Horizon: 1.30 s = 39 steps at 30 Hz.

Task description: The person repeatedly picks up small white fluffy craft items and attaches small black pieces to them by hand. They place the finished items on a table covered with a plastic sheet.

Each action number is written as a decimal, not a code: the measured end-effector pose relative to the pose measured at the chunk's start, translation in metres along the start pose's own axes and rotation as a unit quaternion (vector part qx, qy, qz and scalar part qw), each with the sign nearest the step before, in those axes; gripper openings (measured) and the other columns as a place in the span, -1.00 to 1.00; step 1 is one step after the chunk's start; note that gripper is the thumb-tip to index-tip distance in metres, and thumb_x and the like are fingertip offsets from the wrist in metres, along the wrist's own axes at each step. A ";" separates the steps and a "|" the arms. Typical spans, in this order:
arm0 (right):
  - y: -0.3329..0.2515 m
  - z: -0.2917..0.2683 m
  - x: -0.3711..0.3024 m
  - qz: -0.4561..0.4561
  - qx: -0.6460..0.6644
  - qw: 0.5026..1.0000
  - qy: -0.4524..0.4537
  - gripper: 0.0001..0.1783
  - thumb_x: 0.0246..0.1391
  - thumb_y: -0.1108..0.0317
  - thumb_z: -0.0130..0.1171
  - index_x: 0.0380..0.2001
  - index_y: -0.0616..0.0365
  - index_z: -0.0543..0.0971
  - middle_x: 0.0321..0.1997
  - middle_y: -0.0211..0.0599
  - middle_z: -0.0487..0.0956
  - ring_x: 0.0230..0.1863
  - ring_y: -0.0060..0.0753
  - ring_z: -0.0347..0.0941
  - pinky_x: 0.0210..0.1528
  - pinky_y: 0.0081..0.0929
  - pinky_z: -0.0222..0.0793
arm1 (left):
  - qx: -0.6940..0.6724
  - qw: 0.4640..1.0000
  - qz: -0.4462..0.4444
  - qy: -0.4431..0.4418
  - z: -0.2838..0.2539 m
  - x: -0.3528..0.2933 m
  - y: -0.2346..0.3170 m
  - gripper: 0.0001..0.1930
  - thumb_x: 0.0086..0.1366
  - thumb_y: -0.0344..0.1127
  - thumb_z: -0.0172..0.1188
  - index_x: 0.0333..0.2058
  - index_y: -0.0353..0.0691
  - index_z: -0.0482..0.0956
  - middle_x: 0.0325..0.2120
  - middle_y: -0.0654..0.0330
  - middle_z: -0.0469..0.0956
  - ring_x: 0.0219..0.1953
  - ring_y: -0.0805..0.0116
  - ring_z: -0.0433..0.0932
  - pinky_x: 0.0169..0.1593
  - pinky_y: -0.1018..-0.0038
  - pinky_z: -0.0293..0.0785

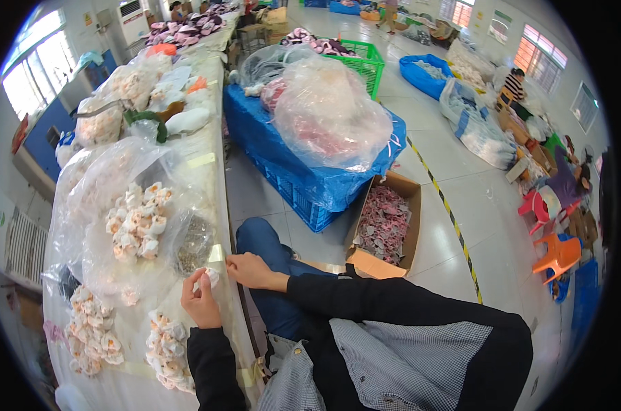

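Observation:
Near the table's right edge, my left hand [202, 301] pinches a small white plush piece [212, 277]. Close by on the right, my right hand [252, 271] has its fingers pressed together at the table edge; whatever is between them is too small to make out. Just beyond my hands lies a clear bag of small, dull-coloured bits [192, 250]. A heap of white plush pieces with orange-brown patches [138, 222] rests on a large clear plastic bag [98, 198]. Two more piles of similar pieces, a left one [92, 332] and a right one [168, 351], lie nearer me.
Along my left runs the long table [208, 185], with more filled bags [98, 123] farther up. Right of it stands a blue crate [290, 195] carrying a large clear bag [334, 116]. An open cardboard box [413, 198] of pink and grey pieces sits on the floor.

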State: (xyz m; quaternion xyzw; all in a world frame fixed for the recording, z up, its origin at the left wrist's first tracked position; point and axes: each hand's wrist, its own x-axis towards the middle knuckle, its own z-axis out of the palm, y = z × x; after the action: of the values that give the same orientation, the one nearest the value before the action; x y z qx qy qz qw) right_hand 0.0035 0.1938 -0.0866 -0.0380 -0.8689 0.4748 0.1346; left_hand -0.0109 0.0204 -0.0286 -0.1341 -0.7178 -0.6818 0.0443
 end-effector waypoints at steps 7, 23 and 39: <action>0.004 0.008 -0.002 -0.045 -0.156 0.987 -0.014 -0.72 0.36 0.15 0.04 -0.20 0.14 0.58 -0.61 0.04 0.60 -0.60 0.20 0.55 -0.51 0.09 0.46 | 0.064 0.998 -0.020 0.012 -0.003 0.004 0.009 -0.81 0.36 -0.38 0.31 -0.09 -0.29 0.65 -0.24 0.31 0.62 -0.49 0.70 0.41 -0.47 0.67 0.30; 0.003 0.008 -0.009 -0.010 -0.087 0.996 -0.021 -0.71 0.35 0.17 0.05 -0.24 0.20 0.57 -0.62 0.10 0.57 -0.56 0.21 0.56 -0.48 0.09 0.46 | -0.032 0.991 -0.130 0.017 -0.009 -0.004 0.014 -0.78 0.42 -0.36 0.23 -0.04 -0.32 0.57 -0.17 0.27 0.60 -0.44 0.66 0.49 -0.40 0.69 0.35; -0.177 -0.296 0.017 -0.337 0.541 0.696 -0.330 -0.82 0.30 0.29 0.11 -0.35 0.13 0.58 -0.45 -0.26 0.58 -0.44 -0.36 0.52 -0.39 -0.38 0.42 | 0.063 0.990 -0.117 0.037 -0.014 -0.010 0.017 -0.80 0.39 -0.41 0.28 -0.04 -0.27 0.65 -0.18 0.33 0.66 -0.44 0.75 0.42 -0.39 0.71 0.33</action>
State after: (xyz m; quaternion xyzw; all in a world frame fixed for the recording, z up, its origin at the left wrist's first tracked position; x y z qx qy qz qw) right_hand 0.0785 0.3415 0.2163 0.4962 -0.4049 0.7679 -0.0122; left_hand 0.0017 0.0059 -0.0134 -0.0209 -0.7680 -0.6401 -0.0011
